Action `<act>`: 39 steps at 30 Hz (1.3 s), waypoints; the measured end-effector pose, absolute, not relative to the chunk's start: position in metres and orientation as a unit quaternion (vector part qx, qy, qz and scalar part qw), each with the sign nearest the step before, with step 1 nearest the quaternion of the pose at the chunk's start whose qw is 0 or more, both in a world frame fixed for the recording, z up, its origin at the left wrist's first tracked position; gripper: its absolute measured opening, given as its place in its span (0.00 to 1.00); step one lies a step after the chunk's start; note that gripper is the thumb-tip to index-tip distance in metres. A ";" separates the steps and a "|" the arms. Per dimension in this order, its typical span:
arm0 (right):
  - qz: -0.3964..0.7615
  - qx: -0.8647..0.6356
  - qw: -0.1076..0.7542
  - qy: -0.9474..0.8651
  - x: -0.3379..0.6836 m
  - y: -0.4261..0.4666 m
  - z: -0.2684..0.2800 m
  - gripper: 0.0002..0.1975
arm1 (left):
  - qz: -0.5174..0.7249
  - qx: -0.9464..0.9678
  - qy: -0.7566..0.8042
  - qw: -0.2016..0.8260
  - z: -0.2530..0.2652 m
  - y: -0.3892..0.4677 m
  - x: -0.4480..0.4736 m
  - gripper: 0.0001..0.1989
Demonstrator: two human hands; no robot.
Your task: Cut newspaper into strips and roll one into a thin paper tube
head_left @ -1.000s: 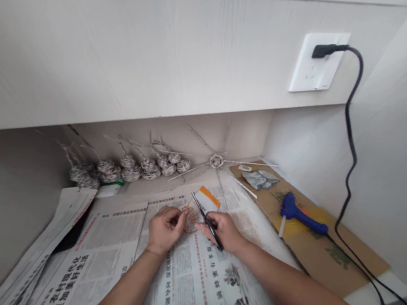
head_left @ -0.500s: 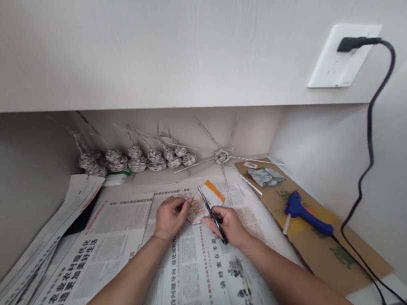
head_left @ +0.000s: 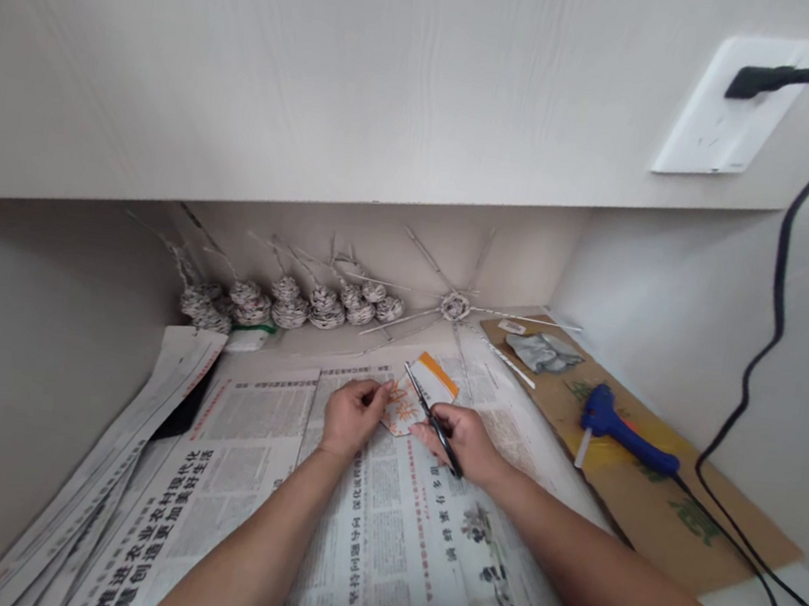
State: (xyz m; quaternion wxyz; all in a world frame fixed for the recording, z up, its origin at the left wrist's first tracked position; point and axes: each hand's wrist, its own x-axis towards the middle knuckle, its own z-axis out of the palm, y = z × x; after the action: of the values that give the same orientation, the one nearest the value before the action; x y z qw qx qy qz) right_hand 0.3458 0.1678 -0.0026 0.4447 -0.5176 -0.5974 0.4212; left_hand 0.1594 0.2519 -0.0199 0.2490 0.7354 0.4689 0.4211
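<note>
Between my hands is a small white piece of paper (head_left: 402, 415) with orange drawing on it and an orange strip (head_left: 439, 373) along its far edge. My left hand (head_left: 357, 414) pinches its left side between thumb and fingertips. A pair of scissors (head_left: 427, 409) with black handles is in my right hand (head_left: 466, 442), its blades pointing away and to the left across the paper. The tip of my right thumb rests by the paper's near right edge. Whether the blades are parted is too small to tell. Newspaper (head_left: 378, 540) lies under both hands.
Several woven paper gourd shapes (head_left: 290, 307) line the back wall, beside a woven round piece with radiating paper sticks (head_left: 455, 306). On cardboard (head_left: 708, 546) at right lie a blue glue gun (head_left: 627, 437) and a grey crumpled item (head_left: 544, 352). A black cord (head_left: 782, 256) runs from the socket. Folded newspaper strips (head_left: 121, 444) are at left.
The whole view has shifted, so everything sits a little further right in it. Both hands keep nearly the same hold on the paper and scissors.
</note>
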 end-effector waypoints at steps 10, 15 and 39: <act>0.424 -0.513 0.439 -0.604 0.344 0.168 0.002 0.22 | 0.422 0.721 0.482 0.264 -0.019 0.253 0.161 0.22; 0.424 -0.520 0.430 -0.604 0.345 0.168 0.003 0.21 | 0.429 0.712 0.477 0.285 -0.019 0.254 0.162 0.23; 0.382 -0.517 0.390 -0.659 0.349 0.170 -0.007 0.21 | 0.428 0.706 0.485 0.287 -0.017 0.253 0.165 0.23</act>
State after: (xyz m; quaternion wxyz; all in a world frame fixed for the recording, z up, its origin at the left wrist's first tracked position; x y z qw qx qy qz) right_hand 0.3494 0.1697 -0.0072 0.3902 -0.5168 -0.6592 0.3821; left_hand 0.1645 0.2528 -0.0170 0.2873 0.7062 0.4852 0.4281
